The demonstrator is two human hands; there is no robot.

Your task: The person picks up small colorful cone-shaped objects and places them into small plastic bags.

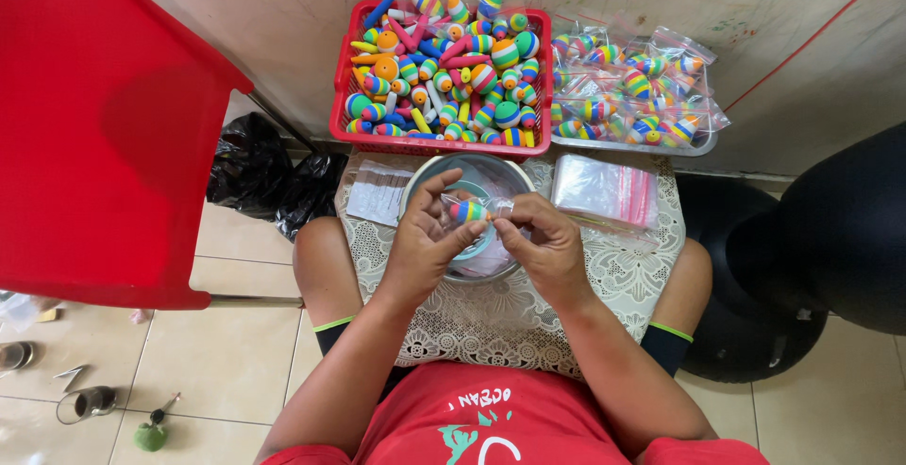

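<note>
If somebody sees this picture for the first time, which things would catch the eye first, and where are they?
The red basket at top centre, heaped with rainbow-striped foam floats, stands out first, with a tray of bagged floats to its right. In the middle, the left hand and right hand hold one striped float in a small clear bag above a metal bowl. A big red chair fills the left side.
</note>
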